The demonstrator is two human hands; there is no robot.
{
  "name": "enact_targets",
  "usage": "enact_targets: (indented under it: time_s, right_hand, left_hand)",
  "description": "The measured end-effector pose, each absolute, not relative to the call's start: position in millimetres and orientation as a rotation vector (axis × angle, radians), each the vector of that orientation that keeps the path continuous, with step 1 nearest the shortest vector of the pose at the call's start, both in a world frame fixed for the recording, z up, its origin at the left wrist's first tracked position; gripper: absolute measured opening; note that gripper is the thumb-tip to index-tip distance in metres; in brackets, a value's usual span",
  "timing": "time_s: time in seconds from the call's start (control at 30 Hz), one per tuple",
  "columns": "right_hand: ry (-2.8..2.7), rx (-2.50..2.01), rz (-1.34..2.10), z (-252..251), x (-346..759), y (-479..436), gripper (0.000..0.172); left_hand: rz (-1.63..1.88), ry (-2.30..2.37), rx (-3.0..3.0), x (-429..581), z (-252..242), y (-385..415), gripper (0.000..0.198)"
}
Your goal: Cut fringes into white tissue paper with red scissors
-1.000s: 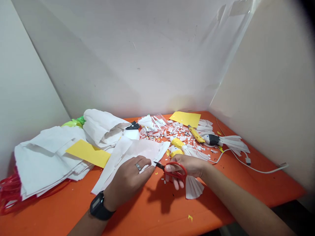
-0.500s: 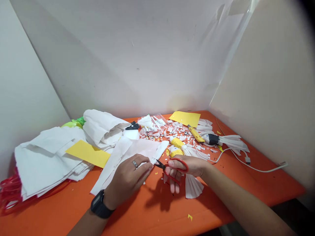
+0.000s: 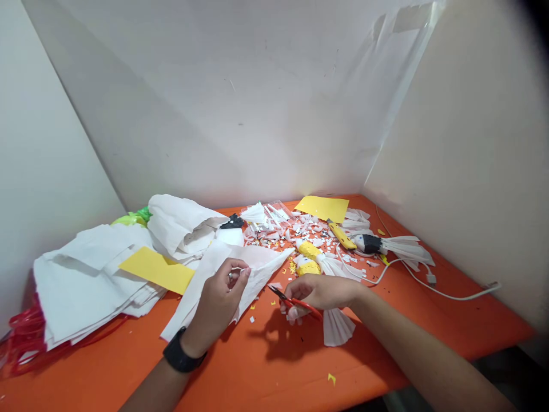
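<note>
My left hand (image 3: 223,294), with a ring and a dark wristband, is closed in a pinch over the white paper sheet (image 3: 261,269). A bit of white paper shows at its fingertips; whether it is part of the sheet, I cannot tell. In my right hand (image 3: 317,294) are red-handled scissors (image 3: 306,306), their dark blades pointing left towards the sheet, apart from it. Just beyond that hand lie yellow-and-white wrapped figures (image 3: 309,266) with pleated white paper tails. Another pleated white piece (image 3: 338,327) shows below my right wrist.
White sheets (image 3: 90,269) are piled at the left beside red plastic (image 3: 28,332). Yellow paper (image 3: 156,270) lies across them. Paper scraps (image 3: 278,229) litter the back. A yellow cutter (image 3: 342,235), a black-and-white figure (image 3: 369,244) and a white cable (image 3: 450,296) lie right.
My left hand has lifted slightly and curled its fingers into a pinch. The sheet's edge has shifted. My right hand has turned palm down with the scissors, their blades drawing closer together.
</note>
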State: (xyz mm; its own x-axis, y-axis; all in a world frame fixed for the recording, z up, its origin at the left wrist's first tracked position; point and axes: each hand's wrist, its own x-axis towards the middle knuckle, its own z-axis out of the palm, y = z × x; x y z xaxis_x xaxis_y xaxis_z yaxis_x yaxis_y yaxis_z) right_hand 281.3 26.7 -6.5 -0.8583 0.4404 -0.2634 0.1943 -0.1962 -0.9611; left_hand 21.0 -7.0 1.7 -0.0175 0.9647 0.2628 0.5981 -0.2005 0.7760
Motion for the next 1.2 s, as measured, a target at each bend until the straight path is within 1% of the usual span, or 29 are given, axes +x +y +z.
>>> enact_targets:
  time_s: [0.1, 0.17, 0.23, 0.3, 0.37, 0.43, 0.53, 0.63, 0.7, 0.77, 0.87, 0.93, 1.03, 1.2]
  right_hand:
    - [-1.855, -0.789, 2.141, -9, 280, 28, 0.044]
    - [-1.886, -0.824, 2.071, -9, 281, 29, 0.042]
    - [-2.087, -0.921, 1.808, -8, 282, 28, 0.034]
    - [-2.370, -1.021, 1.400, -7, 283, 26, 0.027]
    - [-2.581, -1.032, 1.091, -5, 282, 22, 0.025]
    - [-2.698, -0.963, 0.992, -3, 280, 17, 0.029]
    - [-2.770, -0.837, 0.913, 1, 276, 9, 0.038]
    - [-2.817, -0.790, 0.818, 4, 276, 5, 0.039]
    - [-2.855, -0.801, 0.824, 6, 280, 6, 0.039]
    - [-2.895, -0.814, 0.924, 9, 287, 8, 0.041]
    - [-2.933, -0.873, 1.069, 13, 299, 12, 0.039]
    - [-2.938, -0.959, 1.064, 15, 305, 14, 0.037]
    - [-2.969, -1.058, 1.019, 16, 310, 15, 0.039]
    - [-3.005, -1.073, 1.068, 22, 314, 16, 0.039]
  left_hand:
    - [1.080, 1.621, 1.749, 22, 3, -7, 0.025]
    - [1.088, 1.634, 1.736, 22, 3, -6, 0.024]
    - [1.110, 1.659, 1.752, 23, 3, -6, 0.022]
    - [1.103, 1.644, 1.810, 24, 3, -7, 0.021]
    - [1.018, 1.537, 1.851, 25, 2, -10, 0.022]
    - [0.904, 1.351, 1.823, 26, 3, -13, 0.025]
    - [0.805, 1.152, 1.803, 27, 4, -15, 0.037]
    - [0.734, 1.199, 1.931, 26, 3, -13, 0.043]
    - [0.671, 1.284, 2.111, 26, 1, -12, 0.036]
    - [0.603, 1.310, 2.373, 26, -3, -10, 0.027]
    - [0.496, 1.235, 2.673, 27, -10, -9, 0.012]
    - [0.437, 1.177, 2.750, 28, -13, -8, 0.005]
    - [0.355, 1.143, 2.794, 29, -15, -7, 0.016]
    - [0.218, 1.213, 2.777, 30, -17, -9, 0.037]
